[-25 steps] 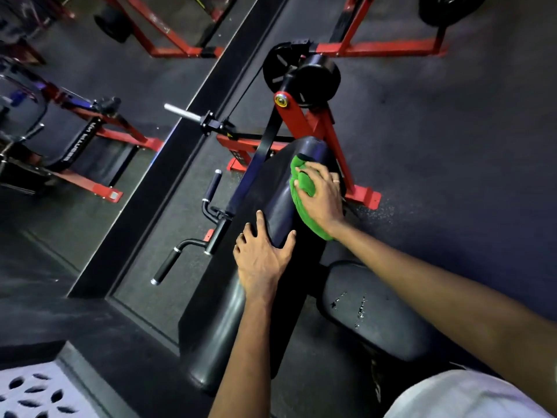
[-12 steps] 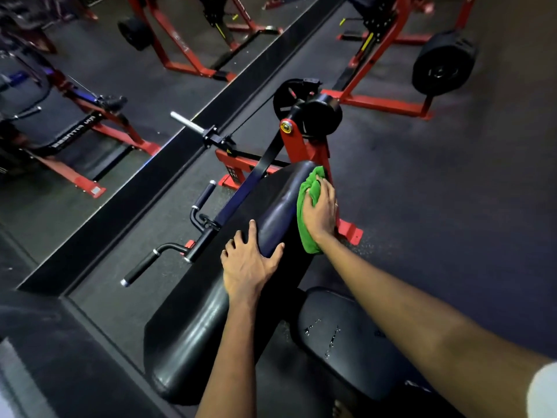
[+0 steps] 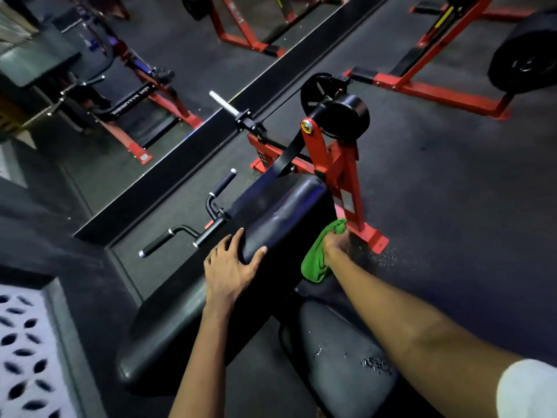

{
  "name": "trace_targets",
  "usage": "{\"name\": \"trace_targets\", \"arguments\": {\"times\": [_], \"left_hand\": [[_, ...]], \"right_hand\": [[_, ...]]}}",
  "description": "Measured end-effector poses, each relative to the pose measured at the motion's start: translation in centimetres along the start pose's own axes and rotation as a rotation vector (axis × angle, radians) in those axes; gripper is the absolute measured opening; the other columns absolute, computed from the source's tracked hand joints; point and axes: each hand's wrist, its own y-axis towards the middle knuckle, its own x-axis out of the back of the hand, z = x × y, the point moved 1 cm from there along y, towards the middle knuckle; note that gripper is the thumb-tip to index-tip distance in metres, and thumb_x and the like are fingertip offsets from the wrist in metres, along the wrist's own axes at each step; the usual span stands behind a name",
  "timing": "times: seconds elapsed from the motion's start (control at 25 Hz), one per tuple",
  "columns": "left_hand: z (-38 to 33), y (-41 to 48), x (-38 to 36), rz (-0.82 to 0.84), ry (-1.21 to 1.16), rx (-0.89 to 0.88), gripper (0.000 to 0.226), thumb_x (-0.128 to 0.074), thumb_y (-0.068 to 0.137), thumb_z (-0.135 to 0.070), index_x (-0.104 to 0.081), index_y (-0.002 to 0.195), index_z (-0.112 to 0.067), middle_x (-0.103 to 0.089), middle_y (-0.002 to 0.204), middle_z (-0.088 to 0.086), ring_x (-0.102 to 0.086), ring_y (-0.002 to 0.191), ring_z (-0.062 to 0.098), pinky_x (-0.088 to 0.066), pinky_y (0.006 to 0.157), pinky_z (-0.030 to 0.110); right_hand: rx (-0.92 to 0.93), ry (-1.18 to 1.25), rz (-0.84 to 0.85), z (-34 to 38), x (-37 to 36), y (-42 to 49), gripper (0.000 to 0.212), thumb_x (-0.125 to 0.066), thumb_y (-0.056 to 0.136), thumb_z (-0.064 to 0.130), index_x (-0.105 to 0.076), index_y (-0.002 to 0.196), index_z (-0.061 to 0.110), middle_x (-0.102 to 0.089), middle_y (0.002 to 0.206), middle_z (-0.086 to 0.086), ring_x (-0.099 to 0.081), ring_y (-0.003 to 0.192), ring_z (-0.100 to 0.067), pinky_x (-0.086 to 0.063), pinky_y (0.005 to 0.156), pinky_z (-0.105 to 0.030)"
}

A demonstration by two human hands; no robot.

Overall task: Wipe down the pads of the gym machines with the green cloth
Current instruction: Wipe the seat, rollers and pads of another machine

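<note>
A long black arm pad (image 3: 280, 212) of a red-framed curl machine slopes across the middle of the head view. My left hand (image 3: 230, 267) rests on its top ridge, fingers spread flat and thumb over the near side. My right hand (image 3: 334, 242) grips the green cloth (image 3: 316, 257) against the pad's right side face, low down near the red upright (image 3: 334, 176). Part of the cloth hangs below my hand. A round black seat pad (image 3: 340, 348) with scuffed spots sits lower right.
Black curl handles (image 3: 193, 230) stick out left of the pad. A chrome bar sleeve (image 3: 221, 102) and a black weight plate (image 3: 346, 114) lie beyond. More red machines stand at the back and in the wall mirror. A perforated white panel (image 3: 21, 351) is at lower left.
My right hand has slid the green cloth from the pad's upper end down its right side. The left hand has stayed on the ridge. The camera has tilted up.
</note>
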Motion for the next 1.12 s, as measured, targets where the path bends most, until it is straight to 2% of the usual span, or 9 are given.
{"name": "trace_targets", "arguments": {"times": [0.12, 0.36, 0.56, 0.68, 0.76, 0.84, 0.92, 1.04, 1.12], "left_hand": [[-4.0, 2.5, -0.5, 0.088, -0.120, 0.102, 0.066, -0.045, 0.085, -0.081, -0.042, 0.145, -0.053, -0.046, 0.147, -0.004, -0.042, 0.138, 0.022, -0.027, 0.113, 0.050], [-6.3, 3.7, -0.4, 0.079, -0.058, 0.230, 0.065, -0.037, 0.083, -0.085, -0.043, 0.142, -0.058, -0.049, 0.139, -0.009, -0.043, 0.135, 0.015, -0.026, 0.116, 0.044], [-7.1, 3.4, -0.6, -0.064, 0.039, 0.188, 0.065, -0.035, 0.086, -0.083, -0.048, 0.142, -0.051, -0.056, 0.131, -0.007, -0.050, 0.126, 0.016, -0.029, 0.111, 0.037], [-7.1, 3.3, -0.8, -0.072, 0.069, 0.186, 0.065, -0.033, 0.087, -0.083, -0.049, 0.141, -0.050, -0.056, 0.130, -0.007, -0.050, 0.124, 0.015, -0.028, 0.111, 0.037], [-6.9, 3.3, -0.9, -0.078, 0.065, 0.193, 0.067, -0.030, 0.086, -0.085, -0.050, 0.140, -0.050, -0.057, 0.129, -0.007, -0.050, 0.123, 0.015, -0.028, 0.111, 0.037], [-6.6, 3.2, -1.1, -0.085, 0.069, 0.185, 0.069, -0.027, 0.086, -0.087, -0.050, 0.140, -0.051, -0.058, 0.128, -0.007, -0.050, 0.122, 0.014, -0.029, 0.110, 0.037], [-6.6, 3.2, -1.2, -0.101, 0.065, 0.178, 0.071, -0.024, 0.085, -0.088, -0.050, 0.139, -0.051, -0.059, 0.127, -0.008, -0.050, 0.123, 0.012, -0.028, 0.111, 0.037], [-6.8, 3.2, -1.2, -0.115, 0.066, 0.191, 0.069, -0.025, 0.086, -0.087, -0.052, 0.139, -0.051, -0.059, 0.128, -0.009, -0.048, 0.127, 0.012, -0.026, 0.116, 0.040], [-6.9, 3.2, -1.1, -0.118, 0.088, 0.188, 0.068, -0.026, 0.087, -0.086, -0.052, 0.138, -0.051, -0.059, 0.129, -0.009, -0.044, 0.132, 0.014, -0.021, 0.118, 0.042]], "right_hand": [[0.041, -0.008, -0.008, 0.4, 0.9, 0.7, 0.040, -0.057, 0.091, 0.008, -0.059, 0.130, 0.005, -0.064, 0.127, -0.024, -0.060, 0.118, -0.041, -0.043, 0.102, -0.042], [0.621, -0.056, 0.223, 8.2, 5.0, -2.0, 0.032, -0.066, 0.088, 0.018, -0.070, 0.118, 0.010, -0.071, 0.118, -0.012, -0.062, 0.110, -0.025, -0.040, 0.097, -0.023], [1.100, -0.344, 0.330, 12.7, 5.2, -2.3, 0.036, -0.066, 0.084, 0.029, -0.070, 0.120, 0.028, -0.065, 0.124, 0.010, -0.061, 0.111, -0.018, -0.044, 0.104, -0.042], [1.259, -0.655, 0.365, 13.7, 5.0, -2.7, 0.050, -0.071, 0.076, 0.021, -0.066, 0.121, 0.039, -0.057, 0.133, 0.020, -0.056, 0.106, -0.023, -0.044, 0.095, -0.040], [1.367, -0.696, 0.416, 14.6, 5.0, -2.5, 0.052, -0.067, 0.071, 0.018, -0.068, 0.119, 0.040, -0.059, 0.132, 0.021, -0.054, 0.099, -0.023, -0.043, 0.088, -0.034], [1.323, -0.595, 0.549, 15.7, 5.3, -2.2, 0.049, -0.059, 0.073, 0.017, -0.071, 0.117, 0.036, -0.064, 0.127, 0.018, -0.060, 0.104, -0.018, -0.038, 0.091, -0.024], [1.027, -0.470, 0.621, 16.4, 4.6, -0.3, 0.033, -0.063, 0.084, 0.018, -0.074, 0.114, 0.027, -0.071, 0.113, 0.014, -0.065, 0.103, -0.010, -0.041, 0.090, -0.017], [0.615, -0.423, 0.718, 18.0, 3.3, 1.8, 0.026, -0.070, 0.086, 0.039, -0.077, 0.106, 0.024, -0.075, 0.085, 0.013, -0.069, 0.080, -0.006, -0.054, 0.077, -0.026], [0.521, -0.353, 0.871, 18.6, 2.8, 2.5, 0.013, -0.072, 0.091, 0.028, -0.077, 0.101, 0.023, -0.068, 0.062, 0.020, -0.058, 0.058, 0.007, -0.049, 0.061, -0.016]]}}
